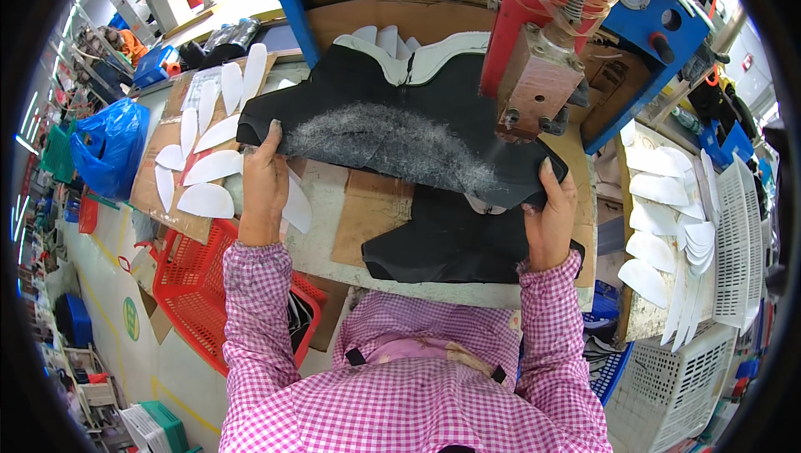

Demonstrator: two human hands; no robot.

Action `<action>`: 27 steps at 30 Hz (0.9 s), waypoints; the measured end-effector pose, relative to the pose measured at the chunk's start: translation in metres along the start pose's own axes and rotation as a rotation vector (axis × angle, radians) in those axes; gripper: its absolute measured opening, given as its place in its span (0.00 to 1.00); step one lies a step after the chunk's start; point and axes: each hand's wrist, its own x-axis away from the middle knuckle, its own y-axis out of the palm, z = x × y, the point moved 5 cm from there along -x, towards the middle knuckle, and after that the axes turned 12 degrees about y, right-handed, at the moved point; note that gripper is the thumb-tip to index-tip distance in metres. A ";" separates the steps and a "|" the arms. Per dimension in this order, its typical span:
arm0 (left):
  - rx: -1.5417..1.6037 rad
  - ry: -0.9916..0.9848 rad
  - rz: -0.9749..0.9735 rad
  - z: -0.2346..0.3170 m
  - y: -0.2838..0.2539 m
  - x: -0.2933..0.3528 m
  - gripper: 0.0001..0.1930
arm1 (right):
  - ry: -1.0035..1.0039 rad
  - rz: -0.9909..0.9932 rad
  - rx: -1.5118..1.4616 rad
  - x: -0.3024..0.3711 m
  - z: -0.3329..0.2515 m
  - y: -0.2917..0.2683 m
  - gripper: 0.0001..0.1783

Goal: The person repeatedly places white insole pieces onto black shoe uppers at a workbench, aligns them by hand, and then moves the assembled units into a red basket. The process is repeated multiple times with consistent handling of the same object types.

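Observation:
A wide black material panel [392, 136] is stretched between my hands above the worktable [321, 203]. Whitish fuzz covers its middle, and pale lining shows along its far edge. My left hand [264, 190] pinches the left end, thumb on top. At the opposite end my right hand [551, 219] grips the corner the same way; the fingers underneath are mostly hidden. Just beyond that corner stands the metal head [538, 82] of a red-armed machine; whether the panel touches it, I cannot tell. Below the held panel lies a second black panel [450, 244], partly covered.
Several white curved pads [213, 165] lie on cardboard at the left, and more white pads [655, 219] on a side table at the right. A red basket [196, 286] stands lower left. The machine's blue frame [288, 2] rises behind. White crates [676, 378] are stacked lower right.

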 end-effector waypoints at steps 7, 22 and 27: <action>-0.158 -0.028 -0.068 -0.058 0.091 0.037 0.19 | -0.210 0.330 0.169 0.038 -0.064 -0.078 0.17; 0.117 -0.508 -0.078 -0.057 0.014 0.155 0.19 | 0.371 -0.008 0.835 0.079 -0.036 -0.126 0.11; 0.090 -0.592 0.061 -0.075 -0.030 0.188 0.19 | 0.051 0.013 0.849 -0.019 -0.040 -0.087 0.14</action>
